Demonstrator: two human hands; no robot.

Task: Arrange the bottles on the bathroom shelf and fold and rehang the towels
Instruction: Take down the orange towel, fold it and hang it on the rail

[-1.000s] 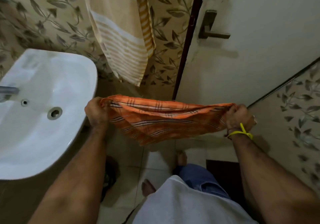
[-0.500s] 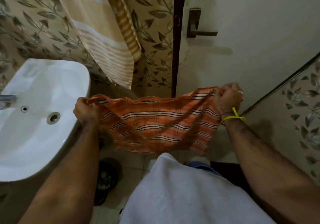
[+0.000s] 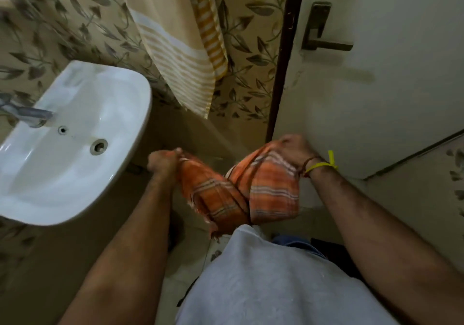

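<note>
Both fists grip the orange towel (image 3: 241, 191): left hand (image 3: 163, 160) one end, right hand (image 3: 292, 149) the other, cloth sagging between.

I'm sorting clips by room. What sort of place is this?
Most likely a small home bathroom: a white wall-hung sink with a tap, a striped towel hanging on the leaf-patterned wall, and a door close by.

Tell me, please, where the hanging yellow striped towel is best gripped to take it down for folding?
Probably at the bottom corner of the yellow striped towel, coming from below and the right. It hangs slanted against the leaf-patterned wall, its lower edge free between the sink and the door frame. Both hands now hold the orange towel.
</note>
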